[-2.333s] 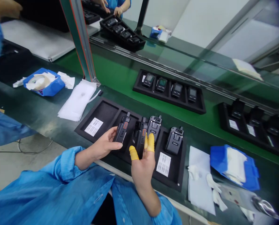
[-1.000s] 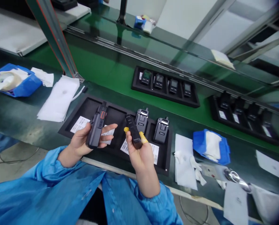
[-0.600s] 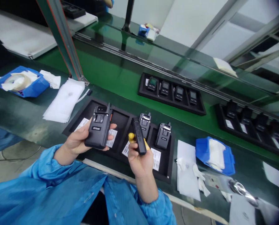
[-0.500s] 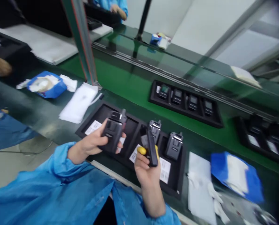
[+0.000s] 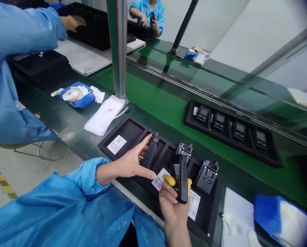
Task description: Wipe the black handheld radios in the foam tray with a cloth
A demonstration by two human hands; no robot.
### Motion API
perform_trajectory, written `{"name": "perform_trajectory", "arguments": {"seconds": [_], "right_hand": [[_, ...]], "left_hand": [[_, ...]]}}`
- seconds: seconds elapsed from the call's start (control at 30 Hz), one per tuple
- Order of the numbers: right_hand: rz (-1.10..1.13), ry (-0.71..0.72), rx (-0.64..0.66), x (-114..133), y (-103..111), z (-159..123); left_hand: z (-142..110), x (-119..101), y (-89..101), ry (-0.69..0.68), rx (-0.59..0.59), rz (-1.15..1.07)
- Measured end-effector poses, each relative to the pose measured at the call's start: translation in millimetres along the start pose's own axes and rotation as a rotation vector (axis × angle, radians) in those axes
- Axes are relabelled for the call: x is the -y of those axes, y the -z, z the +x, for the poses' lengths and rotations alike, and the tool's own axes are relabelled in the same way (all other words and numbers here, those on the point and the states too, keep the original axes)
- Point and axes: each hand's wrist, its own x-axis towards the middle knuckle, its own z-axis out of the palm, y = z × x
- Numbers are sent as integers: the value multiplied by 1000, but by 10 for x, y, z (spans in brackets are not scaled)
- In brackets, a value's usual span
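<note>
My left hand [image 5: 129, 163] reaches over a black foam tray [image 5: 212, 223], fingers behind a black walkie-talkie [image 5: 151, 151] turned edge-on, which it appears to hold loosely. Its thumb stretches out past the lower end. In my right hand [image 5: 172, 206] a second walkie-talkie [image 5: 183, 180] is gripped upright, side keys facing me; two of the fingertips wear yellow finger cots [image 5: 169, 180]. Behind it another walkie-talkie [image 5: 184, 150] lies in the tray, partly hidden. One more, back up, rests in the right compartment [image 5: 207, 176]. White printed labels [image 5: 116, 144] lie in the compartments.
Another tray [image 5: 233, 145] with several walkie-talkies sits on the green belt. White sheets [image 5: 104, 115] and a blue box [image 5: 77, 94] with tape lie left; more white sheets [image 5: 237, 216] and a blue packet [image 5: 266, 212] lie right. A co-worker's sleeve [image 5: 27, 31] reaches in at left.
The walkie-talkie in my left hand has turned from back-up to edge-on, and that thumb has come off its back. The view has shifted left; the co-worker's arm has come into view.
</note>
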Motion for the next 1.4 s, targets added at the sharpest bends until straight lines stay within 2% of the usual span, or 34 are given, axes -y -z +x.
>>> {"name": "perform_trajectory", "arguments": {"seconds": [0.27, 0.4, 0.5, 0.6, 0.7, 0.8, 0.9, 1.03, 1.13, 1.23, 1.3, 1.4], "right_hand": [[-42, 14, -53, -14, -61, 3], [-165, 60, -91, -49, -84, 7], [-394, 221, -178, -114, -70, 38], [-720, 390, -221, -161, 3, 99], [-1040, 485, -254, -168, 81, 156], [-1214, 536, -272, -173, 35, 212], [-1245, 550, -236, -184, -165, 356], [-1383, 546, -209, -145, -413, 779], [-1631, 557, -302, -93, -445, 1158], [-1751, 572, -391, -103, -428, 1417], [-1818, 592, -422, -132, -450, 1473], [-1962, 643, -421, -126, -553, 1404]], "left_hand": [[-6, -24, -25, 18, -58, 114], [-13, -6, -14, 39, -47, 96], [-28, 22, 34, 7, -37, 139], [-32, 29, 124, -80, -65, 264], [-22, 2, 223, -196, -93, 459], [-31, -14, 307, -274, -66, 586], [-74, 18, 376, -208, -100, 449], [-72, 53, 514, -66, -295, 143], [84, -9, 697, -43, -423, 206], [327, -142, 871, -77, -470, 324], [472, -233, 924, -53, -465, 310], [616, -309, 901, 54, -466, 268]]}}
